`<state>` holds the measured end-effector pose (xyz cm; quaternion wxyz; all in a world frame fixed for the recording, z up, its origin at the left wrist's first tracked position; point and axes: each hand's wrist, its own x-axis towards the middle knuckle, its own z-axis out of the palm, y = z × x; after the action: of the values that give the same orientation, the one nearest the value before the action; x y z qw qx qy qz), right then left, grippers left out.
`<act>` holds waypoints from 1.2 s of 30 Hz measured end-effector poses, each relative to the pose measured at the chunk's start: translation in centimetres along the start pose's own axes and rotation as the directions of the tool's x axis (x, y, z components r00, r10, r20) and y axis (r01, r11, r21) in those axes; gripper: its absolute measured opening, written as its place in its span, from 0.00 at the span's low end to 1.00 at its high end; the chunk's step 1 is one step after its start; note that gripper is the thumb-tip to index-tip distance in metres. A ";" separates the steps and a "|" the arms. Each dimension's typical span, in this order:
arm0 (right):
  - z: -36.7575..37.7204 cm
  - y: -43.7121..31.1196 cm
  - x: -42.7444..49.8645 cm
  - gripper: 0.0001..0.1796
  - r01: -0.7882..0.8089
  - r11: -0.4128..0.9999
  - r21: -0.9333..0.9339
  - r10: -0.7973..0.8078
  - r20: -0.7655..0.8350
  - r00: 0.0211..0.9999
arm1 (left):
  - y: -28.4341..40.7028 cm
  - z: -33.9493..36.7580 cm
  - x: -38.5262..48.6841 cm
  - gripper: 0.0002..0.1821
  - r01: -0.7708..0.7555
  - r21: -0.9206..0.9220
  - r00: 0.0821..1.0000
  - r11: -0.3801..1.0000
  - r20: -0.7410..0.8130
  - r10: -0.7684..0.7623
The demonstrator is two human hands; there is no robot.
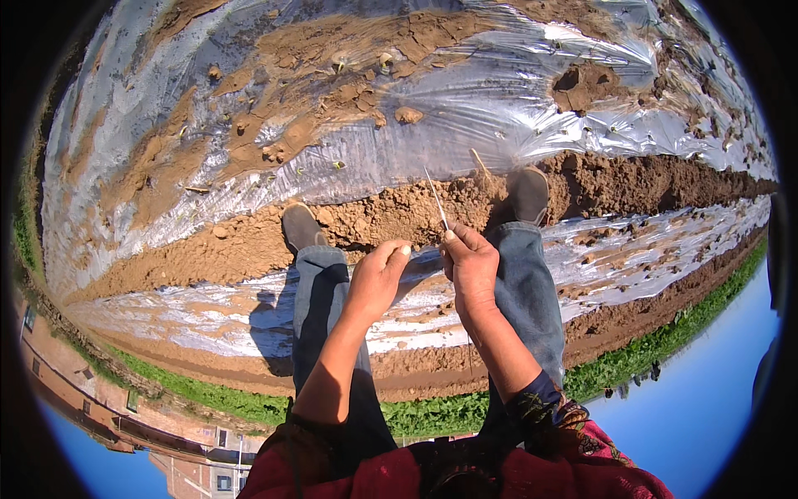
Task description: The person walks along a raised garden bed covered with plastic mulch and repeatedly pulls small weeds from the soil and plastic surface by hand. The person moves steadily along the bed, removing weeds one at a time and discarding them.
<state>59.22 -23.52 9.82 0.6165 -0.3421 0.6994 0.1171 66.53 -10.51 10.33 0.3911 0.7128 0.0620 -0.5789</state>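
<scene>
My right hand (471,256) grips a thin, pale, pointed stick or rod (436,198) between thumb and fingers, its tip towards the plastic film. Beside it, my left hand (381,274) has its thumb pressed to its fingertips; whether something small is pinched there cannot be told. Both hands are above the strip of bare soil (386,215) between my feet. Beyond them lies clear plastic film (430,137) over a planting bed, with small green seedlings (338,165) and clods on it. A short piece of stick (479,162) stands at the film's edge near my right shoe.
My dark shoes (302,226) (528,194) stand in the soil furrow. Behind them runs another film-covered strip (212,318). Green plants (430,415) grow along the field's edge, with brick buildings (187,477) at the lower left. Lumps of soil (583,87) weigh on the film.
</scene>
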 end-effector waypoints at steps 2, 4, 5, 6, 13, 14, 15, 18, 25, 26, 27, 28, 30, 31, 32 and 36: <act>-0.6 0.9 -1.8 0.10 0.059 0.996 -0.062 -0.057 0.030 0.998 | 0.6 0.9 -0.2 0.20 0.092 -0.375 0.993 0.922 0.103 -0.057; -1.1 1.2 -2.6 0.10 0.190 0.968 -0.164 -0.171 0.123 0.978 | 1.3 2.1 -0.8 0.19 0.134 -0.424 0.991 0.896 0.048 -0.125; -1.0 1.2 -2.6 0.10 0.259 0.927 -0.269 -0.235 0.119 0.965 | 1.8 2.7 -1.0 0.19 0.147 -0.448 0.988 0.882 0.018 -0.156; -1.3 0.9 -2.6 0.11 0.416 0.851 -0.321 -0.378 0.175 0.909 | 2.3 3.3 -1.1 0.16 0.139 -0.482 0.985 0.865 -0.024 -0.172; -2.2 -2.8 -4.2 0.19 0.606 0.467 -0.644 -0.463 0.405 0.788 | 6.1 5.0 1.6 0.09 0.117 -0.697 0.964 0.708 -0.091 -0.249; -2.5 -3.2 -4.3 0.22 0.639 0.325 -0.697 -0.464 0.472 0.750 | 6.3 4.6 2.4 0.10 0.081 -0.647 0.968 0.758 -0.131 -0.216; -2.6 -3.4 -4.3 0.21 0.667 0.229 -0.709 -0.526 0.487 0.697 | 6.4 4.1 3.7 0.13 0.021 -0.586 0.963 0.810 -0.207 -0.174; -2.8 -3.2 -4.8 0.16 0.686 0.069 -0.724 -0.487 0.576 0.657 | 6.1 2.4 9.2 0.18 -0.021 -0.277 0.943 0.961 -0.326 -0.073; -4.6 -0.6 -10.1 0.07 0.850 0.210 -0.483 -0.137 0.847 0.514 | 4.6 2.3 26.5 0.16 0.043 0.314 0.901 0.948 -0.423 0.099; -5.4 -0.2 -10.8 0.07 0.870 0.263 -0.416 -0.250 0.842 0.478 | 4.4 3.2 28.1 0.14 0.039 0.341 0.870 0.939 -0.473 0.136; -5.6 0.3 -11.0 0.07 0.810 0.403 -0.425 -0.120 0.853 0.507 | 4.3 3.6 29.4 0.14 0.070 0.378 0.880 0.923 -0.458 0.121; -5.2 1.0 -11.2 0.08 0.726 0.548 -0.417 -0.059 0.846 0.530 | 4.3 4.0 30.6 0.14 0.104 0.417 0.890 0.903 -0.444 0.103; -4.3 2.3 -11.7 0.09 0.475 0.816 -0.328 -0.006 0.818 0.575 | 4.4 4.2 32.3 0.13 0.125 0.437 0.882 0.891 -0.460 0.102; -3.9 2.9 -12.1 0.09 0.448 0.833 -0.325 0.011 0.819 0.573 | 4.5 3.9 33.0 0.12 0.139 0.489 0.879 0.861 -0.462 0.121; -3.7 3.7 -12.4 0.09 0.366 0.886 -0.283 0.008 0.801 0.599 | 4.5 3.6 33.4 0.12 0.157 0.537 0.880 0.829 -0.457 0.130; -3.4 6.3 -13.3 0.11 0.100 0.988 -0.119 0.013 0.701 0.713 | 4.9 2.7 35.4 0.13 0.233 0.664 0.896 0.711 -0.431 0.109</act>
<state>52.70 -16.42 21.49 0.8105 -0.3337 0.3954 0.2747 78.47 -28.50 -18.24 0.0468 0.9160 -0.0508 -0.3951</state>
